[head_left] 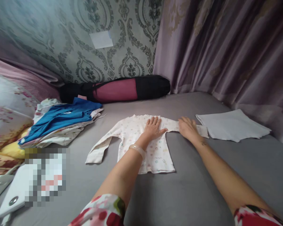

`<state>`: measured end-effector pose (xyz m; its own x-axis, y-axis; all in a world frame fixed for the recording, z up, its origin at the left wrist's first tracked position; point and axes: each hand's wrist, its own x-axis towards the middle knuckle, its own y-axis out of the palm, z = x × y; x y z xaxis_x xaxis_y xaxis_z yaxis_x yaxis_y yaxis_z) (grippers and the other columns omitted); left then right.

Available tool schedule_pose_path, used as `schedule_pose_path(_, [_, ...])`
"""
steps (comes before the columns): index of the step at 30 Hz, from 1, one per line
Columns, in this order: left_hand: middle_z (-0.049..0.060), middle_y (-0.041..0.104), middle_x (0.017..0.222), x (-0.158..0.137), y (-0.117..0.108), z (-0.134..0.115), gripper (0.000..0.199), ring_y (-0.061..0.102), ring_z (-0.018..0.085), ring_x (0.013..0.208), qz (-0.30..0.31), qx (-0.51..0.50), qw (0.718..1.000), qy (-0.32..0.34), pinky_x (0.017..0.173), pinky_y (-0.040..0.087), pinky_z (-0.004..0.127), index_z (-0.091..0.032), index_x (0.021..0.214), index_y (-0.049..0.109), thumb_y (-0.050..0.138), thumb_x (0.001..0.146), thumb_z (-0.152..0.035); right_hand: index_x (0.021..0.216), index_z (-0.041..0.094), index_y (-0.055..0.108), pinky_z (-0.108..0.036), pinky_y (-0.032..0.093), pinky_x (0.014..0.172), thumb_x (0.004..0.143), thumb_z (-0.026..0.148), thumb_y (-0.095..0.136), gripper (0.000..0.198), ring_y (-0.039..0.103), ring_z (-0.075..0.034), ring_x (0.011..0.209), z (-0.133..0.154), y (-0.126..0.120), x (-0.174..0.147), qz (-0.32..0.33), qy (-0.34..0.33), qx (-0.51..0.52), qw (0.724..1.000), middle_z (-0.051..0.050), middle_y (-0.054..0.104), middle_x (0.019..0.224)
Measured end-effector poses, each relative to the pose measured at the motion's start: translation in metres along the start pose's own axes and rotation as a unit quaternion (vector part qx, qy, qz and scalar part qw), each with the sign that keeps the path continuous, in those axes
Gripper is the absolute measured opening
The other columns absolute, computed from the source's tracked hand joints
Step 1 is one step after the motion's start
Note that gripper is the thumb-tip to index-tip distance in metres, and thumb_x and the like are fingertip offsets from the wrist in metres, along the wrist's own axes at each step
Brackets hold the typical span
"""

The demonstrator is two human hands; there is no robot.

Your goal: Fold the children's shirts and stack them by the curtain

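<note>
- A small long-sleeved shirt point(159, 153) is being spread over a grey sheet point(179, 194), with its collar being pointed at the patterned wall point(132, 28) and its hem being turned toward the person.
- The chest is being pressed by the left hand point(154, 128), whose palm is being kept down and whose fingers are being extended, with nothing being clasped (a pale bangle point(137, 151) is being worn on that wrist).
- The right-hand sleeve point(173, 125) is being covered by the right hand point(188, 128), whose fingers are being bent over the fabric; whether the cloth is being pinched or merely pressed cannot be told.
- The step in hand is being judged as flattening and straightening that sleeve, while the body is being anchored by the other palm.
- Steady pressure on the chest is seemingly being called for by the next move, with the outer sleeve being drawn straight and its cuff being kept clear of the white cloth point(233, 125) close by.
- A pale ground is being dotted by small pastel prints; the body is being laid mostly flat, while the left-hand sleeve point(97, 150) is being angled down toward the person, slightly creased.
</note>
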<state>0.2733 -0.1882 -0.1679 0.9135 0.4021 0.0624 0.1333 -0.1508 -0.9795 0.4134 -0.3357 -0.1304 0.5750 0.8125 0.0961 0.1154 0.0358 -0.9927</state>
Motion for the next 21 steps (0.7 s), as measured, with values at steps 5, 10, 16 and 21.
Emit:
schedule_pose_path(5, [0.011, 0.017, 0.16, 0.001, 0.0, -0.002, 0.073, 0.012, 0.031, 0.147, 0.039, 0.007, 0.999, -0.015, 0.118, 0.012, 0.05, -0.013, 0.153, 0.021, 0.029, 0.092, -0.053, 0.15, 0.023, 0.032, -0.055, 0.019, 0.114, 0.099, 0.046, 0.013, 0.059, 0.022, -0.026, 0.144, 0.063, 0.009, 0.009, 0.093, -0.03, 0.183, 0.978, -0.006, 0.026, 0.158])
schedule_pose_path(10, [0.009, 0.017, 0.16, 0.002, 0.0, 0.0, 0.068, 0.011, 0.029, 0.148, 0.037, -0.002, 0.999, -0.013, 0.119, 0.01, 0.049, -0.015, 0.153, 0.021, 0.032, 0.092, -0.042, 0.153, 0.024, 0.023, -0.065, 0.006, 0.113, 0.098, 0.049, 0.007, 0.063, 0.01, -0.029, 0.147, 0.075, 0.017, 0.008, 0.098, 0.003, 0.176, 0.979, -0.003, 0.018, 0.16])
schedule_pose_path(16, [0.016, 0.022, 0.158, -0.021, -0.023, 0.009, 0.067, 0.017, 0.027, 0.147, 0.076, -0.062, 0.995, -0.001, 0.119, 0.015, 0.043, -0.009, 0.147, 0.03, 0.037, 0.093, -0.048, 0.154, 0.023, 0.019, -0.065, 0.006, 0.113, 0.097, 0.041, 0.012, 0.06, 0.006, -0.028, 0.147, 0.072, 0.014, 0.01, 0.145, 0.001, 0.128, 0.981, -0.003, 0.01, 0.162])
schedule_pose_path(21, [0.017, 0.042, 0.145, -0.079, -0.045, 0.02, 0.049, 0.033, 0.029, 0.14, 0.044, -0.049, 0.997, -0.047, 0.115, 0.025, 0.047, -0.014, 0.129, 0.049, 0.049, 0.091, -0.045, 0.151, 0.012, 0.025, -0.062, 0.009, 0.114, 0.094, 0.031, 0.026, 0.06, 0.011, -0.03, 0.146, 0.09, 0.002, 0.012, 0.129, 0.026, 0.089, 0.987, -0.014, 0.016, 0.16])
